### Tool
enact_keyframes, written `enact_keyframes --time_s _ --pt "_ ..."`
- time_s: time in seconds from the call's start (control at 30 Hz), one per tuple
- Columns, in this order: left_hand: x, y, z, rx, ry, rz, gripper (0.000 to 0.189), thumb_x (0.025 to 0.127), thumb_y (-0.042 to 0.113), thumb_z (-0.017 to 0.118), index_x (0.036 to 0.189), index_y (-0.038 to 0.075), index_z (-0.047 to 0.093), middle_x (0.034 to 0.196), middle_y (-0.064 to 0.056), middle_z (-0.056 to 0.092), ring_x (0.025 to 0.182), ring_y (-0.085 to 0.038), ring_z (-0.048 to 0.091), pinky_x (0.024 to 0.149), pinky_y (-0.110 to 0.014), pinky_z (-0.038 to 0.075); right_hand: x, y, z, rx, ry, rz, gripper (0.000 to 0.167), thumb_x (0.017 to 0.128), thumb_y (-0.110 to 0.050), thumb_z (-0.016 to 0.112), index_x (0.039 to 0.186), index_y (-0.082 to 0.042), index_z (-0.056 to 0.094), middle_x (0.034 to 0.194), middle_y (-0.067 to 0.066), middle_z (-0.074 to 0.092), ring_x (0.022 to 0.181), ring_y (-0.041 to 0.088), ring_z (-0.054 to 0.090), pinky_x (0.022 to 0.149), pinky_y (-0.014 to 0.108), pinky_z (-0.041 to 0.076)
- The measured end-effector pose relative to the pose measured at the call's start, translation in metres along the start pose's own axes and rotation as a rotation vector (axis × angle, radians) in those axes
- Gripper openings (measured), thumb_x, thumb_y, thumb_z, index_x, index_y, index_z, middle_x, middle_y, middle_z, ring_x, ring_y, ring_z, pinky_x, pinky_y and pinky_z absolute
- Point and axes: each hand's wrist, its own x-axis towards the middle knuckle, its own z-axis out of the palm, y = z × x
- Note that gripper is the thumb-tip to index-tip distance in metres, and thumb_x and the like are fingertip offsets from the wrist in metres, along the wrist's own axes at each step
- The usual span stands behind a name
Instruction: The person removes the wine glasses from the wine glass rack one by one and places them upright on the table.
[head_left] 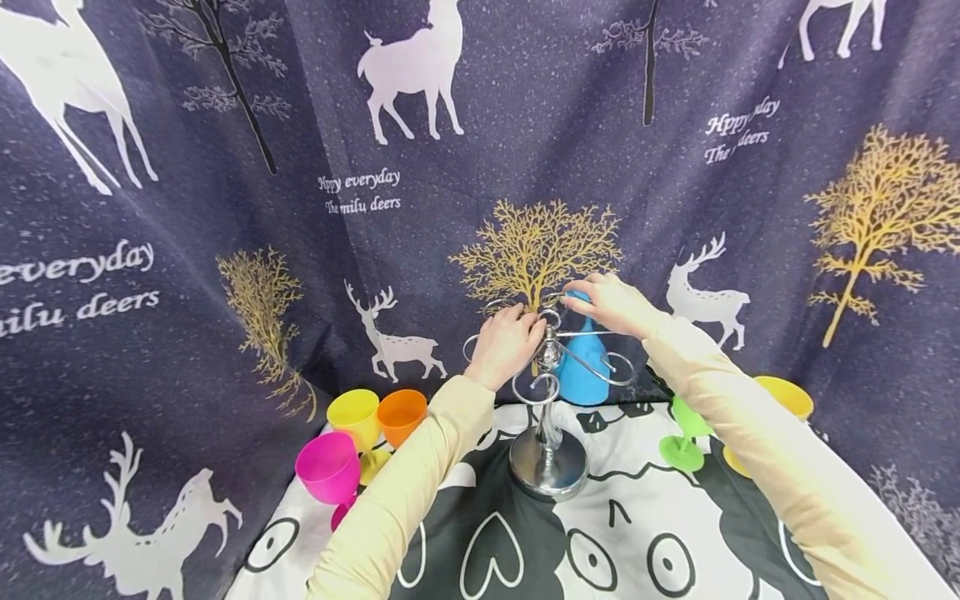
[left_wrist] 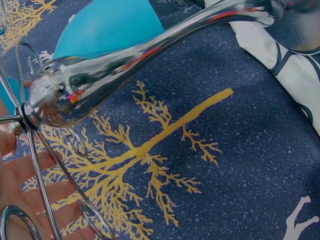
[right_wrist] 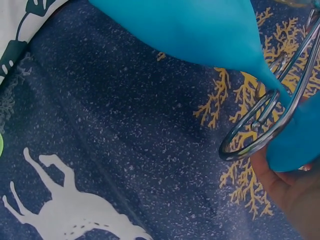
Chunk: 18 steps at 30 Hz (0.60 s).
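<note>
A chrome stemware rack (head_left: 549,467) with curled wire arms stands upright on its round base. An upside-down blue goblet (head_left: 585,377) hangs at its far right side, its stem within a wire loop in the right wrist view. My right hand (head_left: 617,304) holds the goblet by its foot (right_wrist: 295,142), fingers partly hidden behind it. At the top of the rack, my left hand (head_left: 506,343) grips the hub where the arms meet. The left wrist view shows the thumb against the hub (left_wrist: 25,117) and the other fingers behind the wires.
To the left stand a magenta goblet (head_left: 330,468), a yellow goblet (head_left: 354,418) and an orange goblet (head_left: 402,417). A green goblet (head_left: 681,446) and another yellow goblet (head_left: 785,397) are at the right, partly behind my sleeve. A deer-print curtain (head_left: 420,242) hangs close behind the rack.
</note>
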Motion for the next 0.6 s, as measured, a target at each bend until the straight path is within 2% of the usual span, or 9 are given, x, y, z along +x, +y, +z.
enact_keyframes --time_s 0.2,0.37,0.6 --pt "-0.001 0.0 -0.001 -0.001 0.01 0.005 0.043 0.098 0.038 0.03 0.124 0.016 0.057 0.13 -0.011 0.046 0.119 -0.026 0.041 0.095 -0.04 0.032 0.005 0.006 -0.002 0.007 -0.025 -0.005 0.041 0.096 -0.026 0.045 0.122 0.004 0.052 0.115 0.027 0.05 0.108 0.041 0.043 0.095 0.053 0.024" --pt "-0.001 0.0 -0.001 0.0 0.013 0.001 0.043 0.098 0.039 0.03 0.123 0.017 0.057 0.13 -0.01 0.046 0.119 -0.025 0.04 0.095 -0.04 0.032 0.006 0.015 -0.005 0.034 -0.053 0.061 0.048 0.096 -0.035 0.042 0.124 0.004 0.051 0.119 0.029 0.047 0.113 0.044 0.038 0.097 0.053 0.021" --pt "0.0 -0.001 -0.001 -0.018 0.008 -0.007 0.044 0.098 0.04 0.029 0.123 0.018 0.058 0.131 -0.009 0.045 0.121 -0.024 0.038 0.096 -0.04 0.03 -0.003 0.028 -0.008 0.007 -0.039 0.113 0.044 0.096 -0.03 0.045 0.123 0.004 0.05 0.118 0.031 0.046 0.11 0.046 0.039 0.096 0.054 0.019"
